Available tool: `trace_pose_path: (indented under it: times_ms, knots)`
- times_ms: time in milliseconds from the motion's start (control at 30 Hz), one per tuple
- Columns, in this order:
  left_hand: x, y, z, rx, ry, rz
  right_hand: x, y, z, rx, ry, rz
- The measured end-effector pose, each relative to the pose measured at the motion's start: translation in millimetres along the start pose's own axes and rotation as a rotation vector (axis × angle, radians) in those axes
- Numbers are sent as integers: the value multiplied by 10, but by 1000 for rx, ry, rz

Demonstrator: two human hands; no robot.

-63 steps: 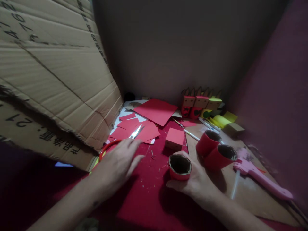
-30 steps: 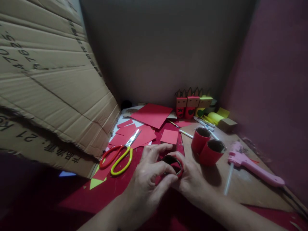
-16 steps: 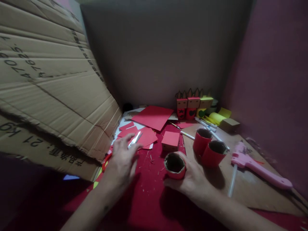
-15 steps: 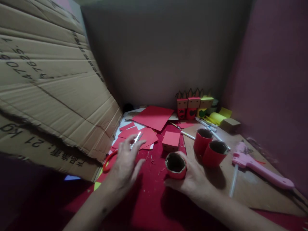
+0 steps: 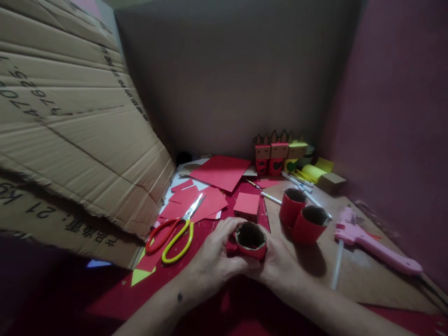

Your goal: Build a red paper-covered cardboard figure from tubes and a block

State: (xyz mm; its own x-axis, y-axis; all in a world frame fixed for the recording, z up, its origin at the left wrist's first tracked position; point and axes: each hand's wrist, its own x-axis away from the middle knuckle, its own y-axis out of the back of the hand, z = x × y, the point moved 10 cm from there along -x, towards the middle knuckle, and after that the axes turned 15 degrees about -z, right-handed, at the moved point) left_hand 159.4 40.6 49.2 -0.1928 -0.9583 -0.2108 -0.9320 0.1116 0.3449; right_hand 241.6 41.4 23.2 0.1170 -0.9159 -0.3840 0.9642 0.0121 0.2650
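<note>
Between my two hands stands a red paper-covered cardboard tube (image 5: 252, 253), its open top facing up toward me. My left hand (image 5: 220, 254) curls around its left side, thumb across the front. From the right, my right hand (image 5: 280, 261) wraps the same tube, its fingers partly hidden behind it. Just beyond the tube sits a small box with a red top (image 5: 247, 204). Scissors (image 5: 184, 228) with one red and one yellow handle lie to the left of my left hand, blades on red paper scraps (image 5: 210, 203).
Two more red tubes (image 5: 310, 228) stand on a brown board (image 5: 367, 280) at right, beside a pink glue gun (image 5: 374, 242). White markers (image 5: 271, 198) lie behind. Decorated paper figures (image 5: 279, 156) line the back wall. A large cardboard sheet (image 5: 87, 126) leans at left.
My left hand has moved right from over the scissors to the red tube and closed on it. The scissors are now uncovered. My right hand still holds the tube.
</note>
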Motion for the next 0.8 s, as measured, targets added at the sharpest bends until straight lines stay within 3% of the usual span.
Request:
trace_pose_path:
  times_ms: [200,433,567,800]
  knots:
    - [17,-58,42,103,68,38,21,19,-16,70,7,-13]
    - [4,-78,90,203,87,51,44,12,10,43,-10,-16]
    - [-9,-64,58,220,50,73,28,7,57,19,52,-16]
    - [-9,-145,77,331,130,126,63,0,77,-36,47,10]
